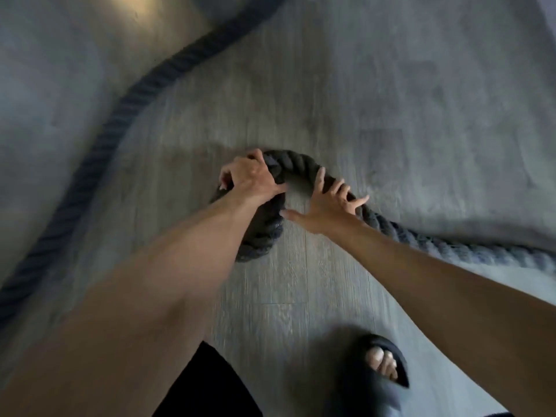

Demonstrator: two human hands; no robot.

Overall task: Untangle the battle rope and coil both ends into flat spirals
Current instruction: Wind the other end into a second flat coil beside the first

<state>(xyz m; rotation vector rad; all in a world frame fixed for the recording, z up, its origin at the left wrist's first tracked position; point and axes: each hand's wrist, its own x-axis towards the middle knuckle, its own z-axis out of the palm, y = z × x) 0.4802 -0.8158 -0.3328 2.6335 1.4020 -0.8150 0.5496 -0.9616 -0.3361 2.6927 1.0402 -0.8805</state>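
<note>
Left hand gripped the rope end; right hand, fingers spread, pressed the first turn, best kept tight and flat on the floor.

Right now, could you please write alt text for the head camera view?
Two bare hands bend a thick dark twisted battle rope into a small loop on a grey wood-plank floor: the left hand grips it, the right hand presses open-fingered. A black open-toed sandal shows below.
</note>
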